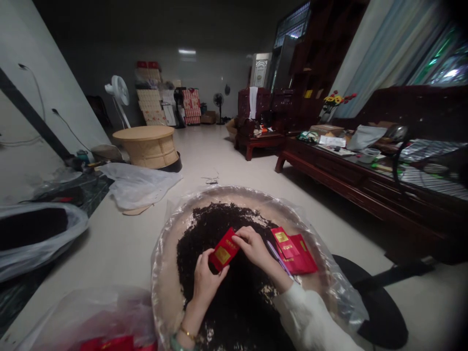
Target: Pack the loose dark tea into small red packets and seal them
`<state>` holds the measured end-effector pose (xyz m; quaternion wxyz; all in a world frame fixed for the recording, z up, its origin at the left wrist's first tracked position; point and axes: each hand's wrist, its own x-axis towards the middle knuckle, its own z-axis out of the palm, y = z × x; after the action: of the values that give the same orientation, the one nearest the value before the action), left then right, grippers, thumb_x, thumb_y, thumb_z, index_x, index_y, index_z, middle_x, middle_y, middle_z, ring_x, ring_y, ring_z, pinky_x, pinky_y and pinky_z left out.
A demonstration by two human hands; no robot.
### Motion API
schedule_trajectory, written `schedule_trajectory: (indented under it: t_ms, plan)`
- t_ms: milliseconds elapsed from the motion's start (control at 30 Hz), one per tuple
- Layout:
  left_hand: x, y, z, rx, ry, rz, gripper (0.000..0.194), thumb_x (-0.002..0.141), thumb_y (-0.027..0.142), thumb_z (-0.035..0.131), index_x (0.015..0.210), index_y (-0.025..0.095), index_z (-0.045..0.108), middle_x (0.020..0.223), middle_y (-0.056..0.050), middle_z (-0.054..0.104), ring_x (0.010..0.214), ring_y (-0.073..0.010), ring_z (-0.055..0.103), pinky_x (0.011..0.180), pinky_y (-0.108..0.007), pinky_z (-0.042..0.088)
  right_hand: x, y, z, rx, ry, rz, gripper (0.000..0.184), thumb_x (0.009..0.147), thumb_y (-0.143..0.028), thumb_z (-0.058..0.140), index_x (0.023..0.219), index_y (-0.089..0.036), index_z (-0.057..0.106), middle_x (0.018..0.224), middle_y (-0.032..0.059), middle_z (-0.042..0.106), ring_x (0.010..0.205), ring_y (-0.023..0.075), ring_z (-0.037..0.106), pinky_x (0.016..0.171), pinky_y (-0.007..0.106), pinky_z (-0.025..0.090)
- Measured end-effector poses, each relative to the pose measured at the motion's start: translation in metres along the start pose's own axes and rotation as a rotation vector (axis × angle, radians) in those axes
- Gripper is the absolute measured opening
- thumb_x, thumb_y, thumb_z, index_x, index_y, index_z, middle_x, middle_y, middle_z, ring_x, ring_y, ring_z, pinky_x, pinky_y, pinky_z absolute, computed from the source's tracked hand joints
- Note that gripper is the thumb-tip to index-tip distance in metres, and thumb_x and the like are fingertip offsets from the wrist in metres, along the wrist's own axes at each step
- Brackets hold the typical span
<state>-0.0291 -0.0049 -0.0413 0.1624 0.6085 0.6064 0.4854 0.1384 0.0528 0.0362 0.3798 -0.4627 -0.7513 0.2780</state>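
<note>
Over the round tray (165,273), toward eleven o'clock: one red packet (224,249) grasped, left hand (206,277) around lower end, right hand (253,244) pinching top corner. Packet pile (302,257), purple pen (279,259) at two o'clock.

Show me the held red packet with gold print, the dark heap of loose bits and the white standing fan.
Held red packet with gold print (224,249): head view, on its printed face.
Dark heap of loose bits (238,287): head view, on its middle.
White standing fan (120,90): head view, on its round head.

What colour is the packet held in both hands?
The packet is red with gold printing; head view shows it.
</note>
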Motion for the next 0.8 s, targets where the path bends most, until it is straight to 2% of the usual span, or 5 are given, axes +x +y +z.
schedule_trajectory:
  t_ms: [233, 400, 600, 700, 800]
  plan:
    - [0.0, -0.002, -0.004, -0.11, -0.059, -0.075, 0.047, 0.06, 0.031, 0.074, 0.103, 0.021, 0.057, 0.098, -0.007, 0.066, 0.093, -0.0257, 0.065, 0.084, -0.042, 0.052, -0.002, 0.003, -0.005, 0.068, -0.097, 0.058, 0.026, 0.089, -0.029, 0.047, 0.066, -0.02, 0.055, 0.067, -0.0018, 0.056, 0.066, 0.0151, 0.053, 0.063, 0.025, 0.04]
    - [0.007, 0.015, -0.009, -0.31, -0.324, -0.228, 0.077, 0.057, 0.023, 0.075, 0.129, 0.022, 0.047, 0.1, -0.005, 0.07, 0.09, -0.0221, 0.066, 0.086, -0.038, 0.052, -0.008, -0.011, -0.008, 0.014, -0.291, -0.042, 0.019, 0.088, -0.024, 0.05, 0.074, -0.02, 0.062, 0.072, -0.001, 0.062, 0.067, 0.0144, 0.056, 0.063, 0.024, 0.04]
    - [0.008, 0.018, -0.002, -0.335, -0.401, -0.259, 0.025, 0.058, 0.025, 0.073, 0.078, 0.012, 0.067, 0.067, 0.0, 0.065, 0.063, -0.016, 0.058, 0.06, -0.025, 0.047, -0.011, -0.023, -0.014, 0.055, -0.434, -0.144, 0.014, 0.086, -0.027, 0.056, 0.081, -0.021, 0.068, 0.078, 0.0003, 0.068, 0.073, 0.0155, 0.061, 0.068, 0.024, 0.045]
    - [0.006, 0.015, -0.001, -0.325, -0.36, -0.213, 0.023, 0.059, 0.027, 0.073, 0.076, 0.013, 0.068, 0.068, 0.001, 0.064, 0.063, -0.0145, 0.056, 0.06, -0.024, 0.045, -0.008, -0.013, -0.024, 0.119, -0.411, -0.099, 0.017, 0.088, -0.029, 0.054, 0.081, -0.021, 0.067, 0.079, 0.0008, 0.067, 0.073, 0.0154, 0.061, 0.067, 0.024, 0.046]
    - [0.003, 0.013, -0.003, -0.267, -0.319, -0.211, 0.026, 0.058, 0.031, 0.076, 0.075, 0.013, 0.069, 0.067, 0.0, 0.066, 0.062, -0.0154, 0.057, 0.06, -0.024, 0.046, -0.005, -0.001, -0.034, 0.099, -0.242, -0.045, 0.02, 0.088, -0.033, 0.054, 0.081, -0.02, 0.066, 0.081, 0.0027, 0.066, 0.077, 0.0167, 0.061, 0.071, 0.027, 0.047]
